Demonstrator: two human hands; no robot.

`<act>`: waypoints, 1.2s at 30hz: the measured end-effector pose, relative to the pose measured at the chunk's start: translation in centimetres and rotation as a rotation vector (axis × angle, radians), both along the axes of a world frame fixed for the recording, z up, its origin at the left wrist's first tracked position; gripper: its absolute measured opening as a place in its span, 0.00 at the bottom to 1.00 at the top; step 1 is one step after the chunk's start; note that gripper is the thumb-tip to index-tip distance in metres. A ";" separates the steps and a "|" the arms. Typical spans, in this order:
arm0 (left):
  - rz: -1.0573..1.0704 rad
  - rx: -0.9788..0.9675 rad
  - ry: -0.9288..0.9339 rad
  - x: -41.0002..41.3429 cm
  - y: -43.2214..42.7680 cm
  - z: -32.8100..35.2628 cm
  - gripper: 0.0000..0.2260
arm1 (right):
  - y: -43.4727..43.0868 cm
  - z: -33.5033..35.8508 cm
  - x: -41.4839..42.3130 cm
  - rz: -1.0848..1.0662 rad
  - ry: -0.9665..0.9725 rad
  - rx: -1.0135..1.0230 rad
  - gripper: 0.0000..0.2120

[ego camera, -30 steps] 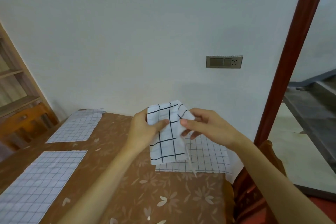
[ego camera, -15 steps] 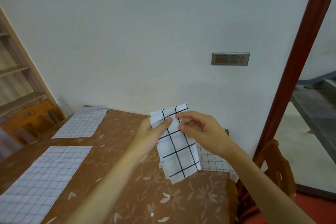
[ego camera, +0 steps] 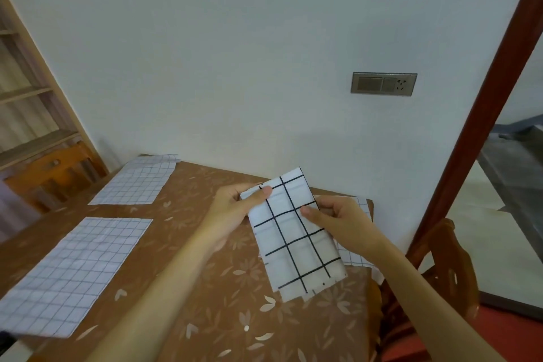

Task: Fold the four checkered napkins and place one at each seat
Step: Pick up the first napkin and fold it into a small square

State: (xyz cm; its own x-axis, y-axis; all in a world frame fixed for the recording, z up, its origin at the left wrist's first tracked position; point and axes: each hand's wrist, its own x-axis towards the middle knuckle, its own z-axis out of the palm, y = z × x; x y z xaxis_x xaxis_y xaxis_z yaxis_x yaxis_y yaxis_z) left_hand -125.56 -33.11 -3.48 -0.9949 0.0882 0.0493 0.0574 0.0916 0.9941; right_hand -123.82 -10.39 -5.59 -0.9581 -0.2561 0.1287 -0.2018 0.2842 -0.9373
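Over the table [ego camera: 223, 311]: we hold the napkin [ego camera: 293, 235], long axis pointing away, near end skewed right.
Left grip [ego camera: 235, 210]: pinching top corner.
Right grip [ego camera: 338, 220]: pinching right edge.
Beneath: mat [ego camera: 351, 256].

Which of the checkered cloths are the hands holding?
The folded white napkin with bold, wide black checks, pinched by the left hand and right hand. The three fine-grid cloths lie flat on the brown floral table.

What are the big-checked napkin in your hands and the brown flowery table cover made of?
The napkin looks like thin woven cloth, matte, with soft creases and a slightly ragged lower edge. The table cover seems plastic or oilcloth: smooth, faintly glossy, printed flowers; hard to be sure.
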 end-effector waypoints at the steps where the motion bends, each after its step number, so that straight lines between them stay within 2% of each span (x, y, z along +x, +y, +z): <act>1: -0.009 0.008 -0.005 0.0 -0.2 0.0 0.07 | 0.1 -0.2 -0.1 0.006 -0.004 -0.020 0.09; 3: -0.085 0.033 -0.074 0.2 -0.2 -0.2 0.12 | -0.1 -0.1 0.0 -0.004 -0.010 -0.094 0.07; 6: -0.248 -0.058 -0.185 0.9 -0.1 -1.1 0.16 | -0.5 0.4 0.1 -0.064 0.053 -0.164 0.18; 7: -0.272 -0.084 -0.184 1.1 -0.1 -1.4 0.16 | -0.4 0.6 0.1 -0.065 0.046 -0.166 0.17; 9: -0.275 -0.085 -0.154 1.0 -0.4 -1.7 0.16 | 0.0 0.6 0.1 0.011 -0.030 -0.140 0.05; 12: -0.254 -0.067 -0.125 0.7 -0.9 -1.6 0.15 | 0.5 0.4 0.3 0.099 -0.165 -0.068 0.11; 17: -0.297 -0.102 -0.141 0.7 -1.7 -1.4 0.13 | 1.2 -0.3 0.6 0.088 -0.226 -0.105 0.11; 22: -0.328 -0.052 -0.150 0.7 -2.1 -1.2 0.14 | 1.2 -0.7 0.8 0.039 -0.349 -0.268 0.12; 26: -0.371 -0.088 -0.139 0.5 -2.2 -1.4 0.17 | 0.9 -0.6 0.8 -0.001 -0.332 -0.293 0.12; 28: -0.366 -0.098 -0.134 0.5 -2.3 -1.3 0.14 | 0.9 -0.5 0.9 -0.006 -0.297 -0.288 0.12; 33: -0.386 0.033 -0.146 0.8 -2.3 -1.3 0.09 | 0.8 -0.6 0.8 0.022 -0.327 -0.473 0.14; 36: -0.322 0.146 -0.118 0.7 -2.8 -1.4 0.15 | 0.8 -0.8 0.8 0.011 -0.353 -0.595 0.18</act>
State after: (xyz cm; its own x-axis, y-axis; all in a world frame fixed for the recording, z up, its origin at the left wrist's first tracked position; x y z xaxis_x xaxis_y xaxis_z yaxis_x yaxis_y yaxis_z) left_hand -124.90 -35.95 -4.92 -0.9170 0.3978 -0.0290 -0.0556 -0.0554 0.9969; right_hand -123.06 -9.63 -6.42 -0.9662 -0.2486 -0.0685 0.1439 -0.2991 -0.9433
